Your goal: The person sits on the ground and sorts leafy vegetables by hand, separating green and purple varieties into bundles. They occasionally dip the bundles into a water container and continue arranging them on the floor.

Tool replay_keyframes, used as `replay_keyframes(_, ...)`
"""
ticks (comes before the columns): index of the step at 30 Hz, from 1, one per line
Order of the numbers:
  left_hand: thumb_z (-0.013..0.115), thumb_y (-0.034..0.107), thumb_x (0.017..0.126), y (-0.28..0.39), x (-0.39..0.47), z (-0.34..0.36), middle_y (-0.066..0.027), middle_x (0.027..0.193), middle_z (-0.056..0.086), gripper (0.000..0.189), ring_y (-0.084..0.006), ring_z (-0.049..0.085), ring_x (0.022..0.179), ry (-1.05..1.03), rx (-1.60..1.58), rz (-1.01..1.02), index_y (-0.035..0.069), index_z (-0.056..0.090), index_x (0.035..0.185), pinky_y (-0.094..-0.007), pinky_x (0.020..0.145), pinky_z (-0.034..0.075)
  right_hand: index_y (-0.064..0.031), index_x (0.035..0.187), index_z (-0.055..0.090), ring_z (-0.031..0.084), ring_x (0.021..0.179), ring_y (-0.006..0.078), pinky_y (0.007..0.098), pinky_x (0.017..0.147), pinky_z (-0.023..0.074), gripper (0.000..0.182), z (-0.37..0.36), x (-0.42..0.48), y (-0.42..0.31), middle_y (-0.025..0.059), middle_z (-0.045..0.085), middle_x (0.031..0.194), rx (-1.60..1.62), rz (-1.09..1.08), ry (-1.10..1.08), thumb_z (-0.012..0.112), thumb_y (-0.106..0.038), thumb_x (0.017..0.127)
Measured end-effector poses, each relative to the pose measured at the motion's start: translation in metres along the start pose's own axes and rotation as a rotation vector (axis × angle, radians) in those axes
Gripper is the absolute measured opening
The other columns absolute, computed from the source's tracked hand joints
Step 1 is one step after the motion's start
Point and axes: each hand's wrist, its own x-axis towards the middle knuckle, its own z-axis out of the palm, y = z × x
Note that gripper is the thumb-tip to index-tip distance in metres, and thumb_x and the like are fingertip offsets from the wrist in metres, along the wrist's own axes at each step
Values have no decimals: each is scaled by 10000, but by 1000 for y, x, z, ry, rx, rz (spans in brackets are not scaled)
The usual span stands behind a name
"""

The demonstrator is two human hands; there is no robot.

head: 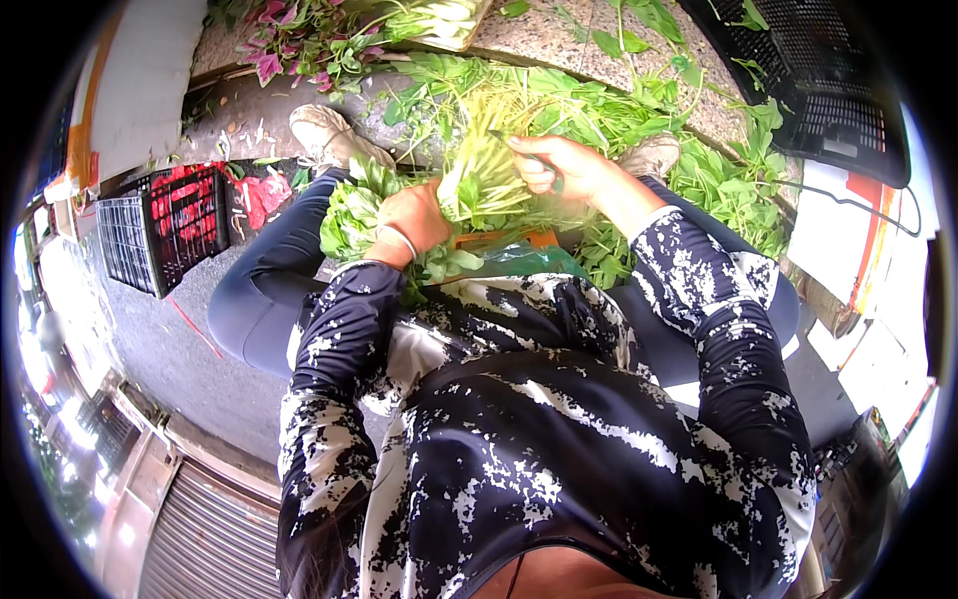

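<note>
My left hand grips a bunch of leafy greens. The leaves spill out to its left, and the pale stems fan out to its right. In my right hand, beside the stem ends, is a small knife. Its dark tip shows past the thumb, while the fingers cover most of the rest. Loose cut stems and leaves lie heaped on the ground beyond both hands. Under the bunch, at my lap, are green plastic and a strip of something orange, both partly hidden.
Purple-and-green leafy plants and a pale-stemmed bundle lie at the far side. A black plastic crate stands at far right. On the left is another black crate, with red plastic. More greens lie beside my right shoe.
</note>
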Motion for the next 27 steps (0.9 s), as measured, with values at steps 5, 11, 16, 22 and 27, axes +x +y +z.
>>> replay_keyframes(5, 691, 319, 639, 17, -12, -5, -142, 767, 644, 437, -293, 636, 729, -13, 45, -9, 100, 579, 1000, -376, 676, 499, -160, 639, 440, 287, 430, 44, 209, 395, 223, 314, 10, 4, 5, -90, 333, 509, -284, -22, 230, 587, -325, 862)
replay_keyframes(11, 681, 311, 646, 12, -9, -4, -147, 786, 645, 437, -296, 636, 757, -37, 21, 0, 100, 571, 1012, -380, 699, 496, -139, 623, 444, 246, 409, 50, 215, 377, 208, 322, -16, 5, 22, -86, 305, 486, -469, -89, 384, 572, -296, 873)
replay_keyframes(16, 589, 211, 702, 8, -12, -8, -133, 855, 652, 352, -270, 637, 824, -112, 107, -49, 116, 554, 1039, -377, 745, 484, -127, 850, 558, 260, 413, 42, 199, 369, 207, 129, -67, -17, 20, -79, 343, 529, -385, 127, 406, 523, -242, 898)
replay_keyframes(22, 547, 209, 780, 12, -9, 3, -110, 842, 646, 358, -265, 634, 819, -136, 337, -13, 142, 485, 1126, -436, 877, 403, -143, 988, 462, 314, 439, 49, 196, 411, 235, 117, -43, -3, 26, -63, 354, 547, 78, 134, -56, 395, -228, 944)
replay_keyframes(27, 498, 160, 797, 23, -13, 7, -90, 866, 636, 295, -246, 633, 809, -95, 410, 81, 149, 485, 1091, -418, 898, 383, -140, 968, 502, 291, 436, 43, 197, 409, 227, 95, -17, 9, 24, -85, 329, 544, -65, 157, 161, 423, -168, 923)
